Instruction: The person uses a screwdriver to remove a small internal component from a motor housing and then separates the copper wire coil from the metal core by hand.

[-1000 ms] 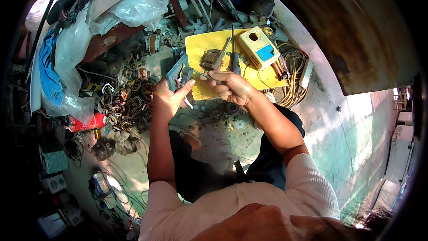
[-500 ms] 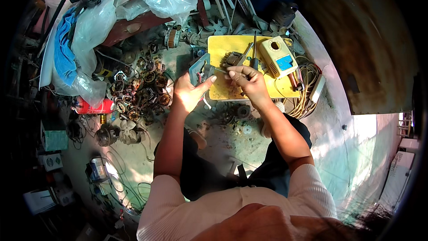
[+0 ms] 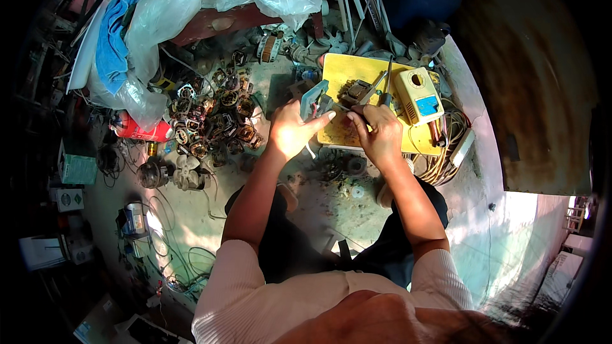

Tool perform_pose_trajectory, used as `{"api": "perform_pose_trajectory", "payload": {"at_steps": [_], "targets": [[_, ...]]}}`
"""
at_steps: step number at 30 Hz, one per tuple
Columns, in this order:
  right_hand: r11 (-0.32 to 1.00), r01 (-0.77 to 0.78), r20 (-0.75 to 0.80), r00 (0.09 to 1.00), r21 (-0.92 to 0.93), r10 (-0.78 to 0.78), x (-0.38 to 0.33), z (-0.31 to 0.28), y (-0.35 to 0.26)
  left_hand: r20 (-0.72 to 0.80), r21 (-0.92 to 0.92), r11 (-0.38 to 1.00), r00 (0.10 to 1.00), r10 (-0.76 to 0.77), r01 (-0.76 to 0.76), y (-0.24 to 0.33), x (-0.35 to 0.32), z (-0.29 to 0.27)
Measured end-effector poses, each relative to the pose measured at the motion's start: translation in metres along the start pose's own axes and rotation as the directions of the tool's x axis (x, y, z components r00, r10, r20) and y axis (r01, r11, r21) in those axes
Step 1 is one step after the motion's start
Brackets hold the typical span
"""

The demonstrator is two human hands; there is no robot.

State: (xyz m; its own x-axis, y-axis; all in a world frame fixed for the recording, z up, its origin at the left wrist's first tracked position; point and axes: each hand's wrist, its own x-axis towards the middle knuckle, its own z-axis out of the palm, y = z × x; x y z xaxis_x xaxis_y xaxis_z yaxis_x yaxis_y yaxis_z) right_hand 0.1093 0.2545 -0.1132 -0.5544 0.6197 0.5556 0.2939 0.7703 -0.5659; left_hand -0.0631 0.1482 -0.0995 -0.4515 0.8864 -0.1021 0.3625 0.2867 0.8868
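My left hand grips a grey-blue plastic housing, its thumb along the near side. Dark parts and wires show inside the housing, and a pale wire end hangs below. In my right hand, curled fingers and thumb close on a thin metal-shafted tool, probably a screwdriver, whose handle is hidden in the palm. Its shaft points left at the housing; I cannot tell whether the tip touches. Both hands are over the near left part of a yellow board.
On the board are a dark metal part, a dark-handled screwdriver and a cream box with a blue label. Coiled cable lies to the right. Many copper motor coils are heaped left, near a red cylinder.
The whole view has shifted, so the board and coils appear further right and slightly lower. My right hand has rolled over, showing more of its back. The housing stays in my left hand.
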Motion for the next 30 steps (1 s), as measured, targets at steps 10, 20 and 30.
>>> {"api": "perform_pose_trajectory", "payload": {"at_steps": [10, 20, 30], "targets": [[0.513, -0.533, 0.288, 0.827, 0.672, 0.483, -0.006, 0.009, 0.013, -0.134, -0.140, 0.988, 0.990, 0.047, -0.066, -0.008, 0.002, 0.016], [0.469, -0.343, 0.045, 0.842, 0.814, 0.537, -0.008, 0.019, 0.011, -0.140, -0.084, 0.992, 0.987, 0.085, -0.097, -0.008, 0.000, 0.019], [0.448, -0.350, 0.019, 0.804, 0.823, 0.595, -0.012, 0.024, -0.005, -0.035, -0.243, 0.970, 0.999, 0.008, -0.017, -0.012, -0.006, 0.001]]}}
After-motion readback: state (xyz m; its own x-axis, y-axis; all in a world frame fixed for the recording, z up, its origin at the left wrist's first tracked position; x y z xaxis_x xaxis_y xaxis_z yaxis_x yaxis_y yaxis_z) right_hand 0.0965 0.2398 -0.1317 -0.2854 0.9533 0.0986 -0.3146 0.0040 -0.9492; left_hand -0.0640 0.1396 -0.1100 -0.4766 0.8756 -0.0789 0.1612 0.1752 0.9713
